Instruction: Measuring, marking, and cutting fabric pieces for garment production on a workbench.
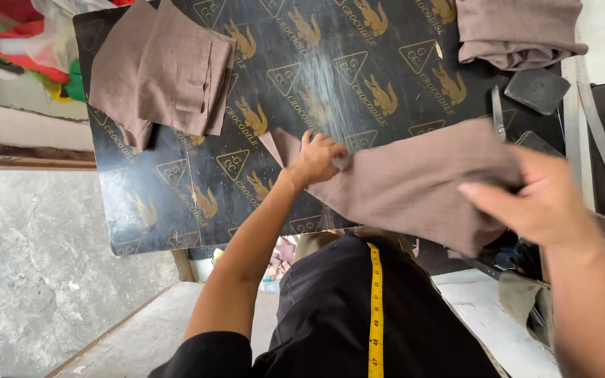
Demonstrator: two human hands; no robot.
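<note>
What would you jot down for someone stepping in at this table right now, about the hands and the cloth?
Left hand: fingers curled, pinching the near edge of the brown fabric piece against the black work board.
Right hand: grip closed on the other end of the same piece, lifted slightly off the board.
Elsewhere: a stack of cut brown pieces at the board's far left, folded brown cloth at the far right, a yellow measuring tape hanging over the person's front.
Done: several pieces already lie stacked.
Left: the piece in hand is not yet laid flat or set aside.
</note>
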